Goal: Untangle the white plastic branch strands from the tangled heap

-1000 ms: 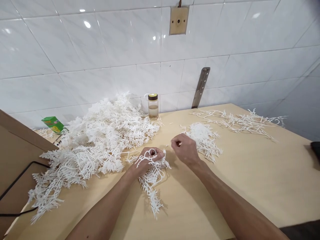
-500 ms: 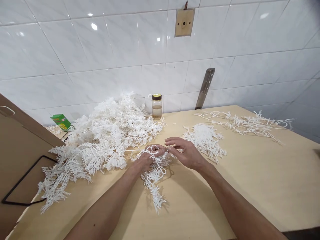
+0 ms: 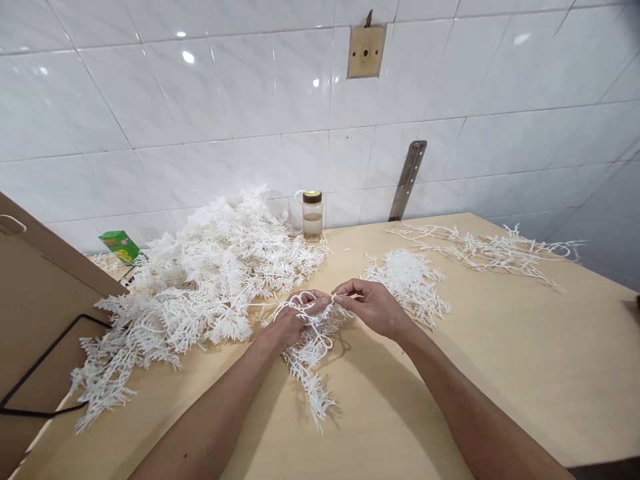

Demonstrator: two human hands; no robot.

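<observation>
Near the middle of the surface [image 3: 525, 373], the person's left hand [image 3: 287, 327] is closed around a white branching sprig [image 3: 313, 393], with pale looping stems curling over its fingers and knuckles. The sprig's feathery end hangs down from under that hand toward the near side, casting a shadow beside it. Just to the right, the right hand [image 3: 377, 308] meets the left at the fingertips, its thumb and forefinger narrowed to a pinch on the sprig's far end, an arch of space between them.

Right behind the right hand lies a small pile of short white pieces [image 3: 407, 280]. Farther off, toward the far right edge, bare white stems [image 3: 490, 250] spread in a loose tangle. To the left, a large heap of white sprigs [image 3: 215, 267] covers much of the surface, trailing toward the near left. At its far right side stands an upright bottle [image 3: 313, 219] with a dark lid, partly filled with liquid. A green carton [image 3: 120, 247] leans at the far left, beyond a brown cardboard panel [image 3: 50, 300] and a black wire frame [image 3: 43, 360]. Against the tiled wall [image 3: 225, 87], a metal strip [image 3: 409, 180] tilts rightward, with a yellowish plate [image 3: 366, 52] above.
</observation>
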